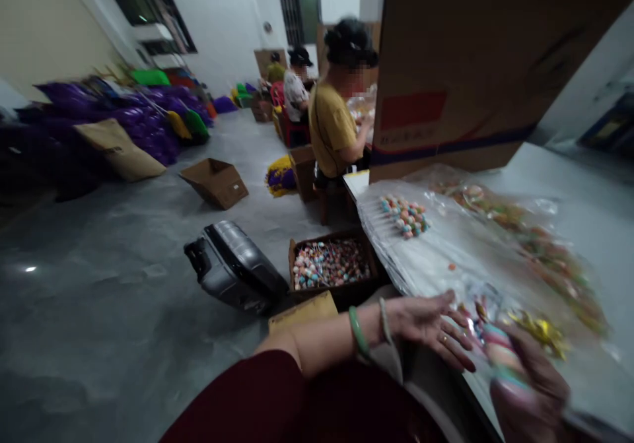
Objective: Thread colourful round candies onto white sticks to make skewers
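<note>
My left hand, wearing a green bangle and a ring, reaches over the table's near edge with its fingers spread and holds nothing. In my right hand is a striped candy in pink, cream, orange and green, blurred by motion. Whether it has a stick cannot be seen. Shiny pink and clear wrappers lie just beyond my left fingertips, and gold foil ties lie behind the candy. Farther up the table, several striped marshmallow lollipops are grouped with their sticks pointing left.
Clear plastic sheeting covers the table. A large carton stands at its far end. Beside the table is a box of lollipops, then a grey suitcase on the floor. A co-worker sits beyond; purple sacks are piled left.
</note>
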Tool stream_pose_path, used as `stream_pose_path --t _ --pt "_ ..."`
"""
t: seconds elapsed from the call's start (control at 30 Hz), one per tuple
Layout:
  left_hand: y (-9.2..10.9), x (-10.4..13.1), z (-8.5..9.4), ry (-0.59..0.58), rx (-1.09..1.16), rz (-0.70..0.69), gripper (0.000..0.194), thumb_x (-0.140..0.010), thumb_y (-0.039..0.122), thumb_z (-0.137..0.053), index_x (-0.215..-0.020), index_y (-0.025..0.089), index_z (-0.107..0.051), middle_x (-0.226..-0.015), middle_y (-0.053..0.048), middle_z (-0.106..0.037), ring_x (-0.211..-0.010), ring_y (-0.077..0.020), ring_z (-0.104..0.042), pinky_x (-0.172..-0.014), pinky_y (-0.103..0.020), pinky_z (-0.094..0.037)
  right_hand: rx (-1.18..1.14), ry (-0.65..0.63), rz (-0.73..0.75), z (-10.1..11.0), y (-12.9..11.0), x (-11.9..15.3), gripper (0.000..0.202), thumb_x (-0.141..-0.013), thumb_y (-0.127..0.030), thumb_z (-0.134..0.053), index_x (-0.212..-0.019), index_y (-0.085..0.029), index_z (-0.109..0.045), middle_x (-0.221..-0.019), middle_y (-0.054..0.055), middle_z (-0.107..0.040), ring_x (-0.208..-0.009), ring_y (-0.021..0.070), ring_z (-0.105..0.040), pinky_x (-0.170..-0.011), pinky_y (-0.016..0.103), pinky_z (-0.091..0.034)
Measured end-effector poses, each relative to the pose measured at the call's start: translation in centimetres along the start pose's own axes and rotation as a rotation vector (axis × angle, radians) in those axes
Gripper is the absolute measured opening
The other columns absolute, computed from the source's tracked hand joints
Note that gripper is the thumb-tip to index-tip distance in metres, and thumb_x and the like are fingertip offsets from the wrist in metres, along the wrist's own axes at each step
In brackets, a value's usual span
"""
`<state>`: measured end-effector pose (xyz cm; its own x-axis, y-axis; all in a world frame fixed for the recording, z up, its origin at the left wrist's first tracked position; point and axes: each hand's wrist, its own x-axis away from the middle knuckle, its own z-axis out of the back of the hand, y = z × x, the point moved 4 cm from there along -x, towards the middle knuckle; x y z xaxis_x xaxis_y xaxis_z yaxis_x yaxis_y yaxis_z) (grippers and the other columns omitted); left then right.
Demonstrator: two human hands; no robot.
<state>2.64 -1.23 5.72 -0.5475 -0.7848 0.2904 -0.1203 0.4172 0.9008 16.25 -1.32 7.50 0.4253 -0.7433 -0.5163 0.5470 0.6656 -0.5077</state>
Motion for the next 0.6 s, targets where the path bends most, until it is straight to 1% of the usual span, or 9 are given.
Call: stream_pose_path --t 0.07,0.1,0.13,0.2,0.3,0.37,0.47,0.53,0.6 --pt "-2.0 0.6 0.4 -0.242 0.13 0.178 0.075 -0.084 0.075 -0.032 -0.091 0.008 -0.065 -0.08 -0.017 -0.065 -0.068 -0.0257 -0.064 -0.059 -0.042 -0.052 0.037 -0.025 -0.135 -0.4 0.2 1.3 0.037 -0.081 -0.053 -0.05 -0.081 -0.025 -0.075 -0.067 0.01 -0.066 -0.061 0.0221 -0.061 -0.062 0.036 -0.051" --pt "-2.9 0.9 0.7 -0.289 0.17 0.232 0.069 -0.082 0.074 -0.042 -0.084 0.009 -0.066 -0.074 -0.015 -0.065 -0.058 -0.0221 -0.06 -0.052 -0.037 -0.049 0.036 -0.047 -0.194 -0.7 0.4 1.7 0.033 -0.079 -0.051 -0.056 -0.077 -0.024 -0.074 -0.065 0.009 -0.065 -0.06 0.0202 -0.059 -0.061 0.034 -0.049" --pt "-3.5 1.1 1.3 -0.248 0.191 0.207 0.061 -0.079 0.07 -0.053 -0.08 0.011 -0.066 -0.07 -0.011 -0.064 -0.048 -0.0161 -0.052 -0.045 -0.031 -0.043 -0.008 -0.061 -0.281 -1.0 0.6 2.1 0.027 -0.076 -0.048 -0.06 -0.074 -0.024 -0.073 -0.064 0.007 -0.064 -0.058 0.0187 -0.057 -0.06 0.032 -0.048" --pt "-4.0 1.6 2.5 -0.181 0.111 0.115 0.049 -0.077 0.062 -0.063 -0.088 0.014 -0.067 -0.071 -0.005 -0.063 -0.045 -0.01 -0.043 -0.044 -0.024 -0.035 -0.246 -0.098 -0.535 -1.9 1.4 2.6 0.022 -0.073 -0.044 -0.065 -0.068 -0.023 -0.067 -0.059 0.004 -0.059 -0.053 0.016 -0.051 -0.051 0.028 -0.041" --pt "-3.2 2.4 3.7 -0.125 -0.316 -0.088 0.04 -0.081 0.051 -0.066 -0.1 0.016 -0.069 -0.077 -0.002 -0.063 -0.062 -0.0108 -0.051 -0.058 -0.023 -0.039 -0.813 -0.262 -0.954 -4.6 1.8 3.2 0.027 -0.065 -0.045 -0.07 -0.062 -0.022 -0.056 -0.05 -0.002 -0.046 -0.042 0.0097 -0.033 -0.038 0.022 -0.024" --pt "-2.3 3.2 4.5 -0.062 -0.691 -0.226 0.034 -0.083 0.046 -0.065 -0.104 0.019 -0.07 -0.084 -0.003 -0.065 -0.076 -0.0137 -0.056 -0.07 -0.024 -0.04 -1.052 -0.409 -1.102 -6.3 1.1 3.5 0.03 -0.061 -0.046 -0.071 -0.065 -0.021 -0.055 -0.049 -0.005 -0.042 -0.04 0.0076 -0.026 -0.037 0.021 -0.015" --pt "-2.0 5.0 6.2 0.01 -1.166 -0.267 0.028 -0.086 0.044 -0.062 -0.105 0.025 -0.072 -0.088 -0.004 -0.067 -0.083 -0.0171 -0.059 -0.073 -0.026 -0.037 -0.897 -0.547 -1.039 -8.0 0.1 3.5 0.024 -0.069 -0.043 -0.066 -0.066 -0.021 -0.056 -0.049 -0.005 -0.043 -0.041 0.0082 -0.029 -0.041 0.022 -0.018" --pt "-2.5 6.4 8.4 0.039 -1.304 -0.156 0.025 -0.087 0.042 -0.06 -0.105 0.028 -0.071 -0.092 -0.004 -0.069 -0.086 -0.0184 -0.061 -0.072 -0.026 -0.038 -0.514 -0.501 -0.837 -8.0 0.1 2.9 0.019 -0.075 -0.037 -0.062 -0.066 -0.021 -0.059 -0.054 -0.002 -0.05 -0.048 0.0105 -0.04 -0.048 0.024 -0.025" --pt "-2.9 7.9 11.8 0.218 -1.377 0.059 0.026 -0.089 0.038 -0.055 -0.109 0.029 -0.069 -0.102 -0.005 -0.071 -0.092 -0.0211 -0.063 -0.074 -0.027 -0.039 -0.106 -0.374 -0.689 -7.0 0.9 2.0 0.017 -0.082 -0.034 -0.056 -0.072 -0.023 -0.064 -0.063 0.001 -0.059 -0.059 0.0137 -0.049 -0.056 0.025 -0.028"
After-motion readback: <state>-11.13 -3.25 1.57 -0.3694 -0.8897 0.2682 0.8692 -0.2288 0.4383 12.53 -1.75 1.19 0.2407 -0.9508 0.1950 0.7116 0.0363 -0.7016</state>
